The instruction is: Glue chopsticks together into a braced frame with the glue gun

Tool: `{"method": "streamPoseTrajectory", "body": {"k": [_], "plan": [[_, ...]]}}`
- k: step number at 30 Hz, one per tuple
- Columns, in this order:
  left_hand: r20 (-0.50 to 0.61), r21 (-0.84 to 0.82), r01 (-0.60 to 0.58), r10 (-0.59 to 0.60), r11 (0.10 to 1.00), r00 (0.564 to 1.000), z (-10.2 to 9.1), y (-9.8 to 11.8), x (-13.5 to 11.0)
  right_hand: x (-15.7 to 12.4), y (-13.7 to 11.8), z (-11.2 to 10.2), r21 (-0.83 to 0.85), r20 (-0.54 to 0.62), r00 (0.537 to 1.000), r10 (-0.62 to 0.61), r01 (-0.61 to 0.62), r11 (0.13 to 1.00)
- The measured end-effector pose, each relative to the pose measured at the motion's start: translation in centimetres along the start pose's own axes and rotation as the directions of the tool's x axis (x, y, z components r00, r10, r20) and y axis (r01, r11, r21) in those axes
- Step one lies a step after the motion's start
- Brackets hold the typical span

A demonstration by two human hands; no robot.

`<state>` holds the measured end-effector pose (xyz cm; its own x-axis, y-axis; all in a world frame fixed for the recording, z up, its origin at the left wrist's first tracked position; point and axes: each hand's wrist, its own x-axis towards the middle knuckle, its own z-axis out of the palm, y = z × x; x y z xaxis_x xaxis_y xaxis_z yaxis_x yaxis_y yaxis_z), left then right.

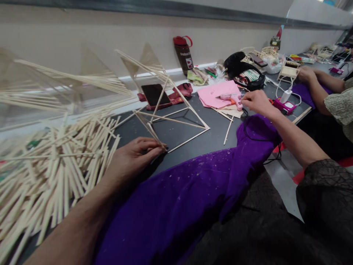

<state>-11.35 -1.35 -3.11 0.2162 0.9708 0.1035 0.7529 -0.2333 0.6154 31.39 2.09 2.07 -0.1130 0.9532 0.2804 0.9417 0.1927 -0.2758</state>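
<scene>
At the near corner of a stick frame point(189, 141), the thumb and fingers of my left hand point(142, 151) pinch the joint against the dark table. The frame is built of thin pale wooden sticks, with a square base and slanting sticks that rise to a peak. My right hand point(260, 103) is closed at the back end of a pink glue gun point(233, 98), whose nozzle points left over pink paper point(217, 88). Its fingertips are partly hidden, so the exact hold is unclear. A black cord runs down from the gun.
Loose sticks point(63, 173) are heaped at left, below blurred stick structures point(82, 82). Behind the frame lie a phone point(156, 95) and red strap point(183, 90). A bottle point(183, 55), headphones point(245, 71) and power strip point(285, 106) stand further right, near another person's hands point(307, 74). Purple cloth point(187, 187) covers my lap.
</scene>
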Motion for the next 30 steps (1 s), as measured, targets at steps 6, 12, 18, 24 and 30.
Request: {"method": "streamPoseTrajectory", "body": {"k": [6,12,18,24,30], "plan": [[-0.004,0.011,-0.017,0.017,1.000,1.000,-0.1,0.1,0.1,3.5,0.8,1.7,-0.074,0.114,0.929,0.352,-0.346,0.935],[-0.020,-0.026,-0.042,0.041,0.999,0.999,-0.2,0.2,-0.2,6.2,1.0,3.8,-0.032,0.195,0.863,0.465,-0.469,0.883],[-0.016,-0.009,-0.076,0.076,0.997,0.997,-0.1,0.2,-0.3,5.4,1.5,3.2,0.586,0.100,0.875,0.474,-0.437,0.683],[-0.004,0.016,-0.089,0.089,0.996,0.996,-0.1,0.5,-0.5,1.1,-0.6,1.4,0.894,-0.063,0.965,0.254,-0.059,0.444],[-0.019,-0.019,-0.095,0.095,0.995,0.995,0.6,0.3,-0.1,-6.3,-4.8,0.7,0.959,0.072,0.997,0.014,-0.073,0.274]]}}
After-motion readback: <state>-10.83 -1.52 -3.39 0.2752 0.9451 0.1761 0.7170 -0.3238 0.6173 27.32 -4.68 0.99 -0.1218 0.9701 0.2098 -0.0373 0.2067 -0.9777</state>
